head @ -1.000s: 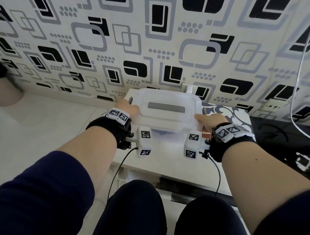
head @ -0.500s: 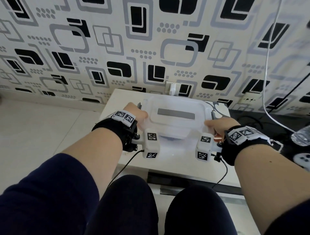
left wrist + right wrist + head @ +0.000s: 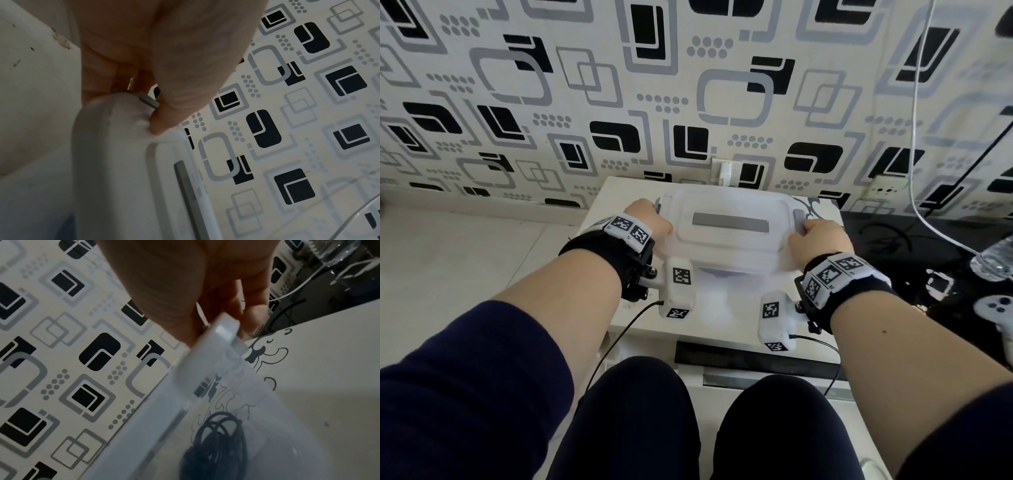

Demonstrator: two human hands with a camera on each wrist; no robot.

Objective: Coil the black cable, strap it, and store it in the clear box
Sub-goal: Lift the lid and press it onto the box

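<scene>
Inside the clear box (image 3: pixel 287 426), seen through its wall, the coiled black cable (image 3: pixel 216 443) lay on the bottom, and the box sat on the white table (image 3: pixel 722 322) against the patterned wall (image 3: pixel 585 102) with its lid (image 3: pixel 729 222) on top. The left hand (image 3: pixel 650 219) had thumb and fingers curled round the lid's left end by the grey latch (image 3: pixel 148 99). The right hand (image 3: pixel 815 240) gripped the right end, thumb over, fingers under the white clip (image 3: pixel 224 331).
</scene>
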